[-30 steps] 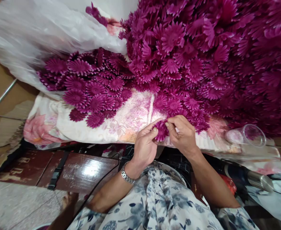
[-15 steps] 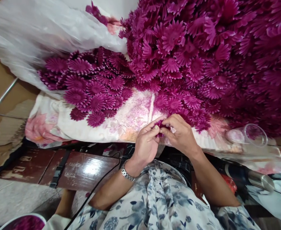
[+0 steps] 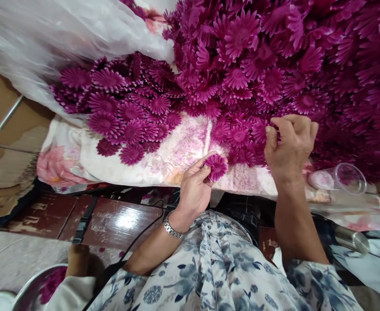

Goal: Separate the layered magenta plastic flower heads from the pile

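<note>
Between the thumb and fingers of my left hand (image 3: 196, 185) is a purple artificial flower head (image 3: 217, 167), its petals facing up, just over the front edge of the cloth. My right hand (image 3: 290, 144) is over the near part of a big heap of loose purple flower heads (image 3: 238, 80). Its thumb and forefinger are pinched close together beside a flower in the heap; whatever may be between them is too small to make out. A second pile of stacked flower heads (image 3: 131, 110), with darker layered petals, lies on the left.
A floral cloth (image 3: 70, 160) covers the table. White plastic sheeting (image 3: 80, 34) drapes over the left pile. A clear plastic cup (image 3: 348, 179) lies on its side at right. Below are a brown bench (image 3: 118, 220), another person's arm (image 3: 77, 259) and a bowl (image 3: 31, 285) holding purple pieces.
My right hand has left the flower head and moved right and away from me to the heap. My left hand keeps the flower head, now in full view.
</note>
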Motion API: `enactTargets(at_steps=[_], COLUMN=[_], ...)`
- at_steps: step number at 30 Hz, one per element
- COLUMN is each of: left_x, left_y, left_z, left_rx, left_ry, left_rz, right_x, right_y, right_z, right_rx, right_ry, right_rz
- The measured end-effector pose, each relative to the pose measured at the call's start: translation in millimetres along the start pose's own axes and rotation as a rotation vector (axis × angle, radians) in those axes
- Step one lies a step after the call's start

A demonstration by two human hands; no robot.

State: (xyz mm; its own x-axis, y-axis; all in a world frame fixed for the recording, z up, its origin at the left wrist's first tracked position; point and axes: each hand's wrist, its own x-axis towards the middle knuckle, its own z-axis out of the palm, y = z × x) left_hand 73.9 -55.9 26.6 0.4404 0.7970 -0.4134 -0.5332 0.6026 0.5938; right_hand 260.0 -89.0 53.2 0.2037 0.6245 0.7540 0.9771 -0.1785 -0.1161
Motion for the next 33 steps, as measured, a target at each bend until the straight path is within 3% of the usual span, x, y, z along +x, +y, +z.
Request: enactTargets(at_steps=[2,6,8,13,17,19,22,28,33], left_x=[1,1,0,-3,-2,-1,0,0,-2], left_y=[-1,-2,-3,-2,0,0,1,-1,-3], left_z=[0.0,3.2,5.0,4.1,-0.8,-1.9,-0.6,3.5,2.4], left_rx=[-0.009,-0.037,-0.047,0.014,0.051,0.046,0.019,-0.021,0.017], left_ry=[0.001,-0.035,-0.038,-0.032,-0.030,-0.034,-0.033,-0.066,-0.074], left_rz=[-0.003,-0.029,-0.058,-0.080,-0.023,-0.018,-0.035,-0.059,-0.097], right_x=[1,-18,-30,-36,-14,-1,5,-27,-40], right_y=[-4,-40,-55,-55,-20,-2,-1,-54,-60], right_z=[-4,-1,5,11,3,-3,-8,1,11], right_rx=[0.050,0.469,0.538,0.496,0.196,0.017,-0.008,0.560,0.539], right_ry=[-0.065,-0.337,-0.405,-0.302,-0.014,0.031,-0.054,-0.384,-0.325], right_rz=[-0.028,-0.179,-0.218,-0.222,-0.110,-0.063,-0.054,-0.206,-0.212])
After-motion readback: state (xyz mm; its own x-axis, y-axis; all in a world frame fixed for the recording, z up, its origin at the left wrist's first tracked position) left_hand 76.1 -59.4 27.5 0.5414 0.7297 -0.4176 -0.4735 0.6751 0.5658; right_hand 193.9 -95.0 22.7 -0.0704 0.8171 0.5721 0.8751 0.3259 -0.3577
